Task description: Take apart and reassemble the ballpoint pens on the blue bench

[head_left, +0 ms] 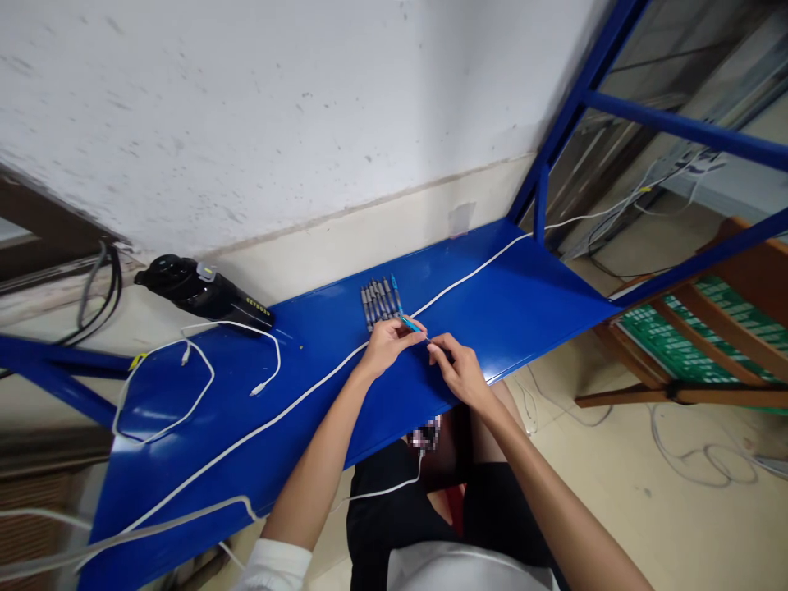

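Observation:
My left hand (385, 346) grips a light-blue pen (410, 323) between thumb and fingers, over the blue table. At the pen's lower right end, my right hand (460, 369) pinches a thin dark piece in line with it; whether this is the pen's tip or a refill is too small to tell. Just beyond my left hand lies a row of several grey-and-dark pens (377, 302), side by side. Another light-blue pen (396, 290) rests at the right end of that row.
A black bottle (203, 294) lies tilted against the wall at the left. Near it is a loose white charging cable (213, 373). A long white cord (301, 398) crosses the blue table (523, 295). A wooden chair (695, 328) with green boards stands at the right.

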Motion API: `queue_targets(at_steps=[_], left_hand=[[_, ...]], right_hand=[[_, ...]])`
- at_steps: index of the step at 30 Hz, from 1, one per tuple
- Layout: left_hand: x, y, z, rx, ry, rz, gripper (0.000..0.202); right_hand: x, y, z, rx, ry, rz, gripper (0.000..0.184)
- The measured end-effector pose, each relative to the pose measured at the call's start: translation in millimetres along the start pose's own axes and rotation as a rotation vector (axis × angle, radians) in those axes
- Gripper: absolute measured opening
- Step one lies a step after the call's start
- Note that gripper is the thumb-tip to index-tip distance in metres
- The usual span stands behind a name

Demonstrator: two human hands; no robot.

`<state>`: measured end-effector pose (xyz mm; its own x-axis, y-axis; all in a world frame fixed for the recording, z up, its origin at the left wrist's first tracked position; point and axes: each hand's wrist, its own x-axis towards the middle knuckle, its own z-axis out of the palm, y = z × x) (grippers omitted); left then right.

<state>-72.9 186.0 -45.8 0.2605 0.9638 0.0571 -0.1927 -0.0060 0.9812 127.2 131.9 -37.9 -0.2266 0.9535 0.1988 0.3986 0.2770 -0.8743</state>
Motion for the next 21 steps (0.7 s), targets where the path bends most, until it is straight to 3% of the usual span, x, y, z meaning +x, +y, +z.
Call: queue_targets(at_steps=[4,7,10,14,17,21], left_hand=[[-0.1,1.6,-0.5,0.024,-0.017,-0.018,0.029],[0.0,1.3,-2.0,0.016,-0.017,-0.04,0.033],[0.2,0.4,-4.8,0.009,0.003,-0.064,0.038],[-0.2,1.4,-7.2,0.016,-0.004,-0.07,0.043],[-1.1,3.9,-6.6,0.036,-0.03,-0.065,0.043],[-1.9,7.9,-5.4,0.074,-0.061,-0.046,0.044]], right_hand=[[-0.4,-1.0,-2.1,-0.042,-0.089,-0.019,0.037],[-4.4,-1.1,-0.4,0.01,-0.059,-0.031,0.021],[-10.7,-3.1,1.3,-0.009,-0.024,-0.16,0.03],[-15.9,-8.0,0.5,-0.1,-0.12,-0.36,0.036],[-16.0,-7.1,0.7,-0.154,-0.168,-0.436,0.048],[-14.6,1.8,3.8,-0.179,-0.162,-0.493,0.046]])
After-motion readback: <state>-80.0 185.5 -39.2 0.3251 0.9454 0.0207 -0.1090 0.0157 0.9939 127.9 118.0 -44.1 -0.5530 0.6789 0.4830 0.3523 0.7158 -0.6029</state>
